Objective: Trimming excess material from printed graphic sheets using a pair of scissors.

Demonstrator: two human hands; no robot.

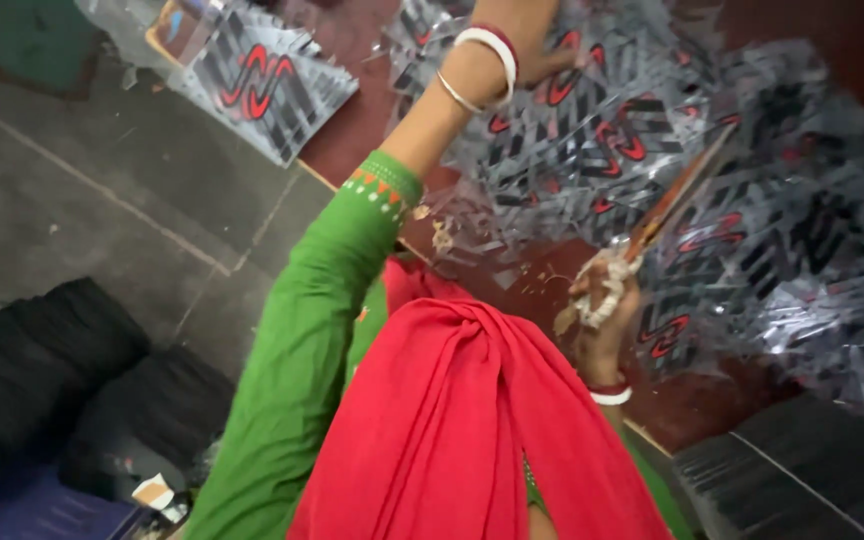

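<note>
My left hand (524, 35) reaches to the top edge of the view, with white and red bangles on the wrist and a green sleeve behind. It rests on a heap of clear plastic sheets (592, 130) printed with red and black shapes. Its fingers are partly cut off by the frame, so the grip is unclear. My right hand (604, 318) is closed on the cloth-wrapped handle of a pair of scissors (667, 210). The blades point up and to the right over the sheets. A red scarf (452, 430) hangs in front of me.
A separate stack of the same printed sheets (267, 85) lies at the upper left on a dark red surface (352, 120). Black bundles (42, 370) sit on the grey floor at left. A dark flat stack (802, 475) is at the lower right. Small offcuts (442, 235) lie near my arm.
</note>
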